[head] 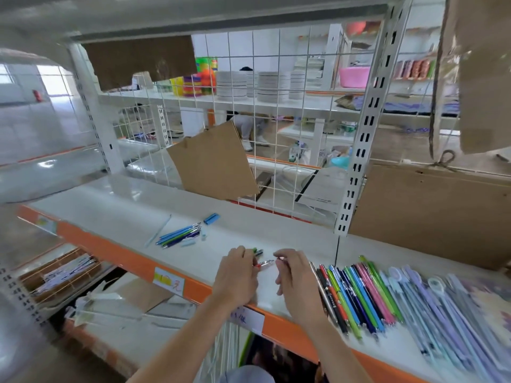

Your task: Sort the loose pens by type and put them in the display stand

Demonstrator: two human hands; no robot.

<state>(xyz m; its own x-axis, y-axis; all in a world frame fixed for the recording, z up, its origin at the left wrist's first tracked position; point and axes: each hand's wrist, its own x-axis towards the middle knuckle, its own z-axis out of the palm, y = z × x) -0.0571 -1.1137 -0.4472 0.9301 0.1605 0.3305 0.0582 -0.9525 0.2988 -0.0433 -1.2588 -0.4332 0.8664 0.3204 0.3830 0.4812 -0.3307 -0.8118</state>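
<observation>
My left hand (237,275) grips a small bunch of pens (258,252) on the white shelf (116,208); green and dark tips poke out past its fingers. My right hand (294,275) pinches a thin pen (266,262) whose silvery tip points left toward the left hand. A loose cluster of blue and green pens (179,234) lies farther back on the left. To the right, a row of bright pens (359,294) lies side by side, then pale purple pens (431,305). The picture is blurred by motion.
A blue cap-like piece (211,218) and a thin clear tube (159,230) lie near the blue cluster. A cardboard sheet (213,161) leans on the wire grid behind. A wire basket with pens (60,272) sits on the lower shelf at left. Brown cardboard (431,211) stands at right.
</observation>
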